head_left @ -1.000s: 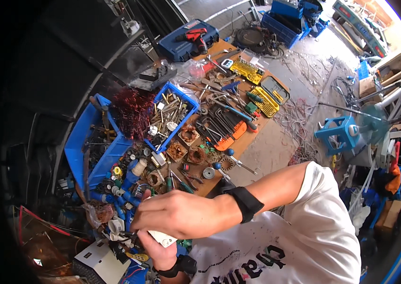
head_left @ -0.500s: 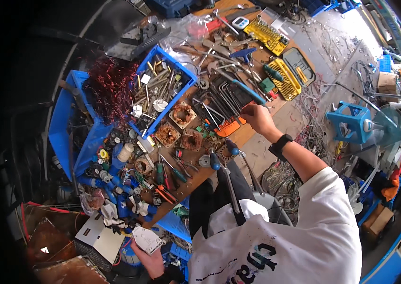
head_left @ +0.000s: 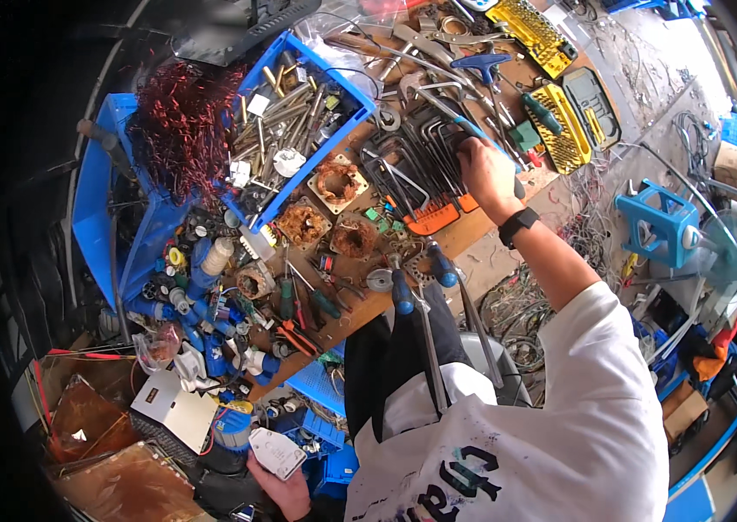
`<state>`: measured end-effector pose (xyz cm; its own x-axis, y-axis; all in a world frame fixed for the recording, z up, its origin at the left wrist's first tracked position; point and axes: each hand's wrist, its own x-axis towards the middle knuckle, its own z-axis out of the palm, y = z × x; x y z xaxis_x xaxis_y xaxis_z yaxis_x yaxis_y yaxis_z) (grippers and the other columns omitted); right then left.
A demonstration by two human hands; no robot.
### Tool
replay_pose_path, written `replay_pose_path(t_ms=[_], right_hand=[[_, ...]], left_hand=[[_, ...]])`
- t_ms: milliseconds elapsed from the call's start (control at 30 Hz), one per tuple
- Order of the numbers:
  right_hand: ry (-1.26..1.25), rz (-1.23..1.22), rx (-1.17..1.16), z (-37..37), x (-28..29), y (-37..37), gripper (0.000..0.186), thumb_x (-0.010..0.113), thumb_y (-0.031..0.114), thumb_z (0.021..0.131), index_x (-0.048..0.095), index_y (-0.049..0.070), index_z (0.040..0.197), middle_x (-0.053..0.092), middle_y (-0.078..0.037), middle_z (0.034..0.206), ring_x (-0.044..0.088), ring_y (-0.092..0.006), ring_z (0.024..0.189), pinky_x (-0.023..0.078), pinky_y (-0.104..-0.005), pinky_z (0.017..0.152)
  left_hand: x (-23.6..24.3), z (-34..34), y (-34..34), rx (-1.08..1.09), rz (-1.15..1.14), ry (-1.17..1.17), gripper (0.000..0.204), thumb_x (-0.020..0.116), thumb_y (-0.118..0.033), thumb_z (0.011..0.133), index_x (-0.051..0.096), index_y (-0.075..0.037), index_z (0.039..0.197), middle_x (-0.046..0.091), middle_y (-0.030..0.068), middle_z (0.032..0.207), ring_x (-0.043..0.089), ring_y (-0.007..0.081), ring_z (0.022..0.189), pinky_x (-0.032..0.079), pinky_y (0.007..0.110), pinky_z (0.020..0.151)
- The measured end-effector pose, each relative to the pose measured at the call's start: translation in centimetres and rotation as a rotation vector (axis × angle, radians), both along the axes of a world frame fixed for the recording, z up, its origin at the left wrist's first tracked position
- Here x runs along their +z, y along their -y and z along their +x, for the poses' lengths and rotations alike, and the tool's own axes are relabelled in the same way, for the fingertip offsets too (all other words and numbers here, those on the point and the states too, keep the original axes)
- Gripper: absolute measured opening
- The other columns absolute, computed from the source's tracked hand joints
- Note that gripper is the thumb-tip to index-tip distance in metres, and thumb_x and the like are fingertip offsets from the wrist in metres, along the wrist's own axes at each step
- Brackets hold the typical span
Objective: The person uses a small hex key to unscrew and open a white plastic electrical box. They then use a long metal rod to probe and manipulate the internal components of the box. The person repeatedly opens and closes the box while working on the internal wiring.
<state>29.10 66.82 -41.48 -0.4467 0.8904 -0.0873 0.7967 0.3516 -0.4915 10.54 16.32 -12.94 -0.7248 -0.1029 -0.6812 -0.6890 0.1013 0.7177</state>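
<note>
My right hand [head_left: 483,170] reaches out over the wooden bench, fingers curled down on a fanned row of black hex keys [head_left: 416,161] whose short ends sit in an orange holder [head_left: 434,217]. A black watch [head_left: 516,226] is on that wrist. Whether the fingers grip a key is hidden under the hand. My left hand [head_left: 281,491] is low at the bottom edge, holding a small flat white device [head_left: 274,451] near my white shirt.
A blue bin [head_left: 360,100] of bolts and a tangle of copper wire [head_left: 181,130] lie to the left. Copper windings [head_left: 338,183], blue-handled screwdrivers [head_left: 402,291] and yellow bit cases [head_left: 564,148] crowd the bench. A blue plastic stand [head_left: 660,226] sits right. A white box [head_left: 175,407] lies lower left.
My right hand left the white device, swung out to the bench and moved from the orange holder up onto the hex keys. The left hand keeps the device, now lower.
</note>
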Motion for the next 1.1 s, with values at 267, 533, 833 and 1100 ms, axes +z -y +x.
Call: replay_pose_path(t_ms=[267,533,833,1100], right_hand=[[0.330,-0.054,0.136,1.1,-1.8,-0.2,0.016,0.060,0.022,0.086,0.061,0.007,0.090,0.065,-0.018,0.068,0.064,-0.0391,0.062,0.052,-0.0476,0.058],[-0.115,-0.258,-0.056,1.5,0.6,-0.7,0.018,0.066,0.022,0.080,0.064,0.004,0.082,0.066,-0.013,0.070,0.067,-0.0266,0.068,0.052,-0.0397,0.064],[-1.080,-1.270,-0.174,1.2,13.9,0.9,0.009,0.058,0.012,0.095,0.058,0.004,0.098,0.067,-0.011,0.088,0.065,-0.0136,0.067,0.056,-0.0256,0.061],[-1.111,-1.302,0.036,0.0,29.2,5.9,0.008,0.065,0.009,0.090,0.060,0.004,0.086,0.067,-0.013,0.093,0.067,-0.0171,0.074,0.056,-0.0279,0.063]], left_hand=[[-0.6,0.8,1.9,-0.288,-0.034,-0.139,0.050,0.056,-0.033,0.094,0.042,-0.006,0.133,0.055,0.0101,0.131,0.058,0.0230,0.114,0.052,0.037,0.089],[0.3,2.3,-0.4,-0.610,-0.240,-0.337,0.090,0.078,-0.043,0.078,0.027,0.002,0.137,0.044,0.0174,0.134,0.050,0.0232,0.119,0.048,0.034,0.091],[1.8,1.2,-6.4,-0.399,-0.246,-0.342,0.059,0.053,-0.038,0.093,0.037,-0.006,0.140,0.059,0.0136,0.118,0.061,0.0259,0.101,0.053,0.036,0.079],[5.5,0.2,-13.1,-0.203,0.517,-0.015,0.057,0.042,-0.046,0.094,0.041,-0.014,0.141,0.063,0.0120,0.109,0.063,0.0275,0.096,0.056,0.044,0.066]])
